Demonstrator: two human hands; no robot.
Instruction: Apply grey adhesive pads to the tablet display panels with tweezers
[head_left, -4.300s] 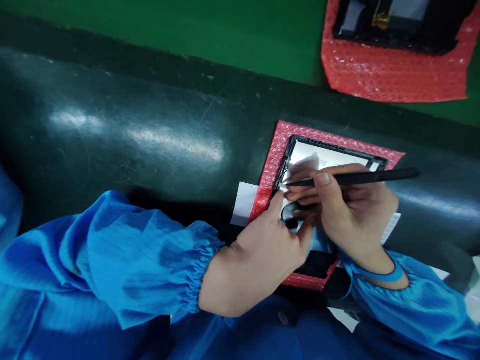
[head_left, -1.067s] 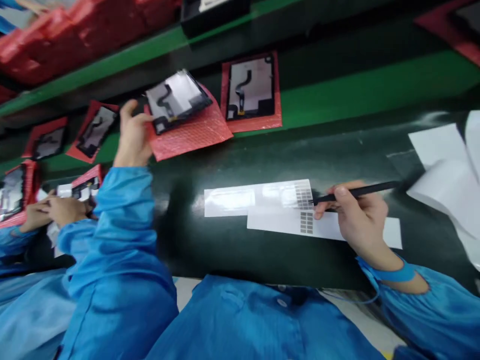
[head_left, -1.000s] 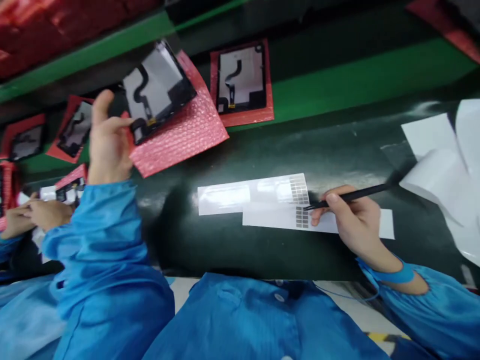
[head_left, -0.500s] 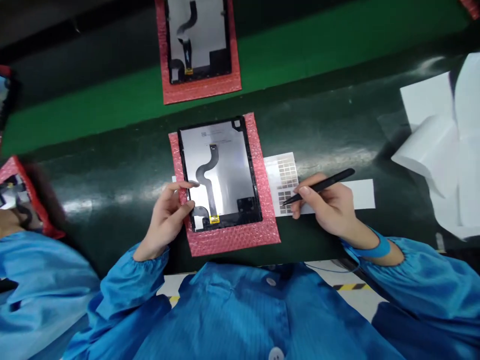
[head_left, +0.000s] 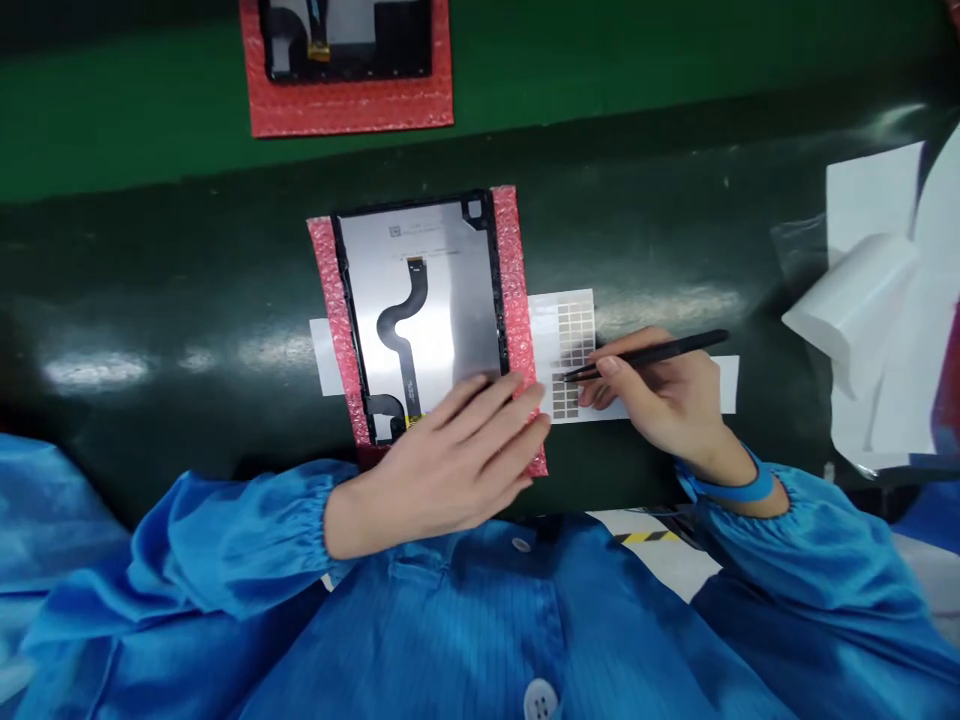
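1. The black tweezers [head_left: 660, 352] have thin tips, and those tips are right over the small grey stickers [head_left: 574, 360] on a white sheet [head_left: 562, 310]. A shaky hand could bend a sticker or tear it. (Those stickers look very tiny!)
2. The left hand [head_left: 450, 465] is over the low end of the screen panel [head_left: 420, 290]. A hard push could crack the panel, and bare skin could leave smudges on it.
3. The thin cable [head_left: 401, 320] lies on top of the panel, and its yellow end is by the left hand. A finger could catch it and bend it.
4. The red bubble pad [head_left: 512, 270] lies on a shiny dark mat [head_left: 187, 280], so a bump might make it slide.
5. The left hand is open, palm down, with its fingers spread and pointing to 2 o'clock. Its blue sleeve [head_left: 225, 540] comes in from 8 o'clock.
6. The right hand [head_left: 652, 400] is closed on the tweezers, like holding a pen, and the tips point to 9 o'clock. I cannot tell if they hold a sticker.
7. The panel sits on the pad, left of the middle of the view. The sticker sheet is at its 3 o'clock, just past the pad.
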